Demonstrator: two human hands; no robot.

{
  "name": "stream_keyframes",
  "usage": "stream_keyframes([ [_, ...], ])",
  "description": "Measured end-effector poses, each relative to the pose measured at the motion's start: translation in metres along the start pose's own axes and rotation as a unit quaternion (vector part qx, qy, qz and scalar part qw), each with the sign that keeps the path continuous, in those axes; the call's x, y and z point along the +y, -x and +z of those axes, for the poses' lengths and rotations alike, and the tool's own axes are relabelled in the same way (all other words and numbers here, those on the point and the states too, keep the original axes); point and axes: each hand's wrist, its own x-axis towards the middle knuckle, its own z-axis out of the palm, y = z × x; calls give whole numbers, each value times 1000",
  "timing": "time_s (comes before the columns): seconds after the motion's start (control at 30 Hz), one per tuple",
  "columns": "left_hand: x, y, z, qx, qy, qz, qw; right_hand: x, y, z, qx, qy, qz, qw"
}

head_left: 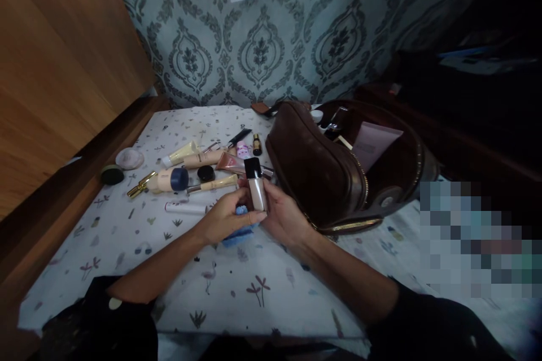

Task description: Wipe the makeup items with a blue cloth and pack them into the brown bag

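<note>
A pale foundation bottle with a black cap stands upright between both of my hands, over the patterned tablecloth. My right hand grips it from the right side. My left hand curls round its base and also holds a blue cloth against it. An open brown zip bag lies just to the right, with a pink tube and other small items inside.
Several cosmetics lie in a loose row beyond my hands: cream tubes, a blue-capped bottle, a black pot, a round compact, a dark disc. A wooden panel borders the left; patterned wallpaper behind.
</note>
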Motion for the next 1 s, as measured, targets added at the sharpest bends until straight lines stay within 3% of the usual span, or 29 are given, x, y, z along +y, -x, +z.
stream_keyframes([
  [0.13,-2,-2,-2,31,-2,-18,999,-3,5,7,-24,45,-9,999],
  [0.47,-4,3,1,100,-168,-16,981,-8,2,1,23,171,-138,975],
  [0.63,10,2,-9,66,-64,-9,996,-8,0,-2,40,161,-123,978],
  [0.8,13,1,-13,195,-58,68,977,-5,1,0,23,157,-98,982],
  [0.9,9,-1,-11,226,-56,86,969,-4,3,1,-18,190,-117,975],
  [1.0,8,-2,-12,228,-28,58,972,-2,4,1,-40,219,-143,964],
])
